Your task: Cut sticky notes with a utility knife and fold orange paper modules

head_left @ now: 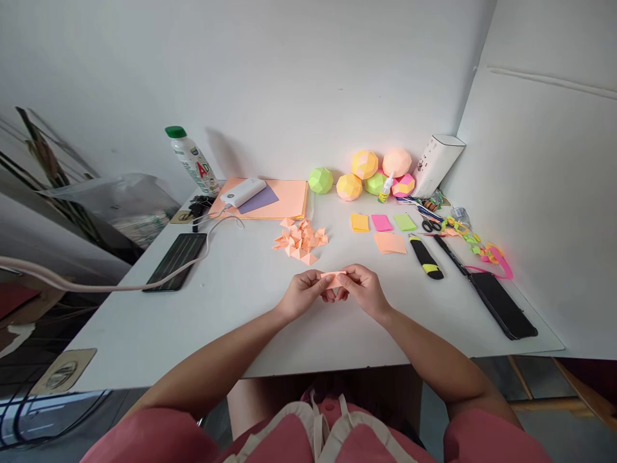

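Observation:
A small folded strip of peach paper [333,279] is stretched between my two hands near the front of the white table [231,321]. My left hand [304,290] pinches its left end, thumb on top. At the other end, my right hand [364,289] grips it the same way, with fingers curled underneath. Just beyond lies a heap of folded peach paper pieces [299,240]. To the right of that rests a small stack of peach paper squares [390,243], below orange notes [359,222], pink notes [382,222] and green notes [405,222].
Several faceted paper balls [365,164] stand by the wall with a glue bottle [386,188]. A utility knife [426,257], scissors [431,225] and a black case [501,305] lie right. Left are a phone [177,262], a white cable [144,287], peach sheets [286,199], a power bank [244,192] and a bottle [193,162].

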